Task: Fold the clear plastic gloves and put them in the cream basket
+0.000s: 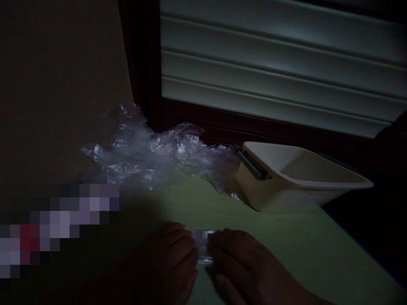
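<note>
A small piece of clear plastic, seemingly a bag [203, 245], lies low over the green tabletop between my hands. On its left side, my left hand [171, 258] has its fingers curled together against the plastic edge. From the right, my right hand [244, 262] presses its closed fingers onto the other end, with the thumb below. Both hands are in deep shadow, and the parts of the plastic under the fingers are hidden.
Crumpled clear plastic bags [152, 152] are heaped at the back left of the green table [171, 207]. A cream plastic bin [273, 190] with a dark handle stands at the back right, by the table's edge. A shuttered window [254, 63] rises behind.
</note>
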The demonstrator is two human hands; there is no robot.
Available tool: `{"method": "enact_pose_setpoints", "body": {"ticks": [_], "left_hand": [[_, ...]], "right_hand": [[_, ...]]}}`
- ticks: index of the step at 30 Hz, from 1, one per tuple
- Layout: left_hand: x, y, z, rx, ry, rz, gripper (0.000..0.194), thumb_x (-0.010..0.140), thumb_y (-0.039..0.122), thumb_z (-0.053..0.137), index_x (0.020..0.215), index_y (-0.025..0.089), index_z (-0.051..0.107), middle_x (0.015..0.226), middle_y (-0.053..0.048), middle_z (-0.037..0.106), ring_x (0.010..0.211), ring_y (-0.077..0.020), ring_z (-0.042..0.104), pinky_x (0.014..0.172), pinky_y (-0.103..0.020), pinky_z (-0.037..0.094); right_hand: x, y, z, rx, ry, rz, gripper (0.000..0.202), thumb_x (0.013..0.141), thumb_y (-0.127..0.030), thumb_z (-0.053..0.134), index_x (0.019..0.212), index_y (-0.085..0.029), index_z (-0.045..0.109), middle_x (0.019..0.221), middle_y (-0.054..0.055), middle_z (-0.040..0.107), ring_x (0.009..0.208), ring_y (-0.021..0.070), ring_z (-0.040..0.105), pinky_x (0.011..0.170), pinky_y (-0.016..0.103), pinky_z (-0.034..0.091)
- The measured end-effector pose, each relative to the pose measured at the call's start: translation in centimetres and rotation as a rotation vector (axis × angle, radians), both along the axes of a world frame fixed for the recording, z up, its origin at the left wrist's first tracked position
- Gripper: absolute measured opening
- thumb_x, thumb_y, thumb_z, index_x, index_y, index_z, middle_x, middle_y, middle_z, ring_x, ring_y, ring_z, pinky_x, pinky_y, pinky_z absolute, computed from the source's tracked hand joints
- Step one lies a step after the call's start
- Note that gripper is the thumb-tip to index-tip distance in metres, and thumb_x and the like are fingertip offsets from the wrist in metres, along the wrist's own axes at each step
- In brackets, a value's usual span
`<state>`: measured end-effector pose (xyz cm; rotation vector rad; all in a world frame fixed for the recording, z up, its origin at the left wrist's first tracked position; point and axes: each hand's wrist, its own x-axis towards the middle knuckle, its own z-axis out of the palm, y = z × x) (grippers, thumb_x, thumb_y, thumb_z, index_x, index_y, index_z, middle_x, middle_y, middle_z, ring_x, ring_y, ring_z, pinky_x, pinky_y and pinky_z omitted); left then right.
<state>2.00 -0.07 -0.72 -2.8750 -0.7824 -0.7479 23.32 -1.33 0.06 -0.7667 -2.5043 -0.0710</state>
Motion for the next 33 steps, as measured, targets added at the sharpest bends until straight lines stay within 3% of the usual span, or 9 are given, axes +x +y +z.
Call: {"method": "enact_pose_setpoints", "body": {"ticks": [4, 13, 21, 25, 33], "left_hand": [[0.0, -0.2, 0.9, 0.059, -0.048, 0.006, 0.019, 0.083, 0.006, 0.043, 0.084, 0.015, 0.060, 0.079, -0.004, 0.061, 0.076, -0.0191, 0.056, 0.078, -0.034, 0.049], [-0.1, -0.2, 0.3, -0.039, -0.025, 0.003, 0.012, 0.079, 0.010, 0.056, 0.089, 0.016, 0.062, 0.091, -0.003, 0.064, 0.086, -0.0197, 0.056, 0.083, -0.034, 0.047], [-0.2, -0.3, 0.6, -0.092, -0.001, 0.005, 0.011, 0.081, 0.011, 0.056, 0.090, 0.016, 0.061, 0.089, -0.004, 0.062, 0.087, -0.0207, 0.055, 0.081, -0.035, 0.048], [-0.1, -0.1, 0.3, -0.122, 0.042, 0.009, 0.012, 0.082, 0.011, 0.056, 0.091, 0.017, 0.062, 0.088, -0.004, 0.061, 0.086, -0.0204, 0.055, 0.081, -0.035, 0.048], [-0.1, -0.2, -0.1, -0.050, -0.066, 0.026, 0.011, 0.081, 0.012, 0.055, 0.087, 0.017, 0.062, 0.085, -0.003, 0.062, 0.085, -0.0193, 0.057, 0.083, -0.034, 0.049]], "right_hand": [[0.0, 0.1, 0.0, -0.035, -0.026, -0.013, 0.028, 0.091, -0.021, 0.049, 0.108, -0.009, 0.067, 0.106, 0.015, 0.071, 0.097, 0.0237, 0.066, 0.084, 0.037, 0.055], [0.2, -0.2, 0.0, -0.059, -0.030, -0.011, 0.028, 0.091, -0.022, 0.050, 0.109, -0.008, 0.066, 0.106, 0.014, 0.070, 0.098, 0.0244, 0.065, 0.086, 0.037, 0.054], [0.5, -0.1, 0.6, -0.208, 0.117, -0.037, 0.028, 0.089, -0.013, 0.049, 0.112, -0.009, 0.064, 0.109, 0.015, 0.068, 0.100, 0.0196, 0.064, 0.087, 0.031, 0.055], [0.7, -0.2, 1.0, -0.166, 0.132, -0.050, 0.027, 0.089, -0.010, 0.048, 0.112, -0.008, 0.064, 0.110, 0.017, 0.067, 0.105, 0.0203, 0.062, 0.089, 0.031, 0.054], [0.3, -0.2, 0.3, -0.069, 0.117, -0.002, 0.017, 0.088, -0.012, 0.050, 0.089, -0.013, 0.068, 0.085, 0.010, 0.069, 0.082, 0.0207, 0.064, 0.074, 0.033, 0.055]]}}
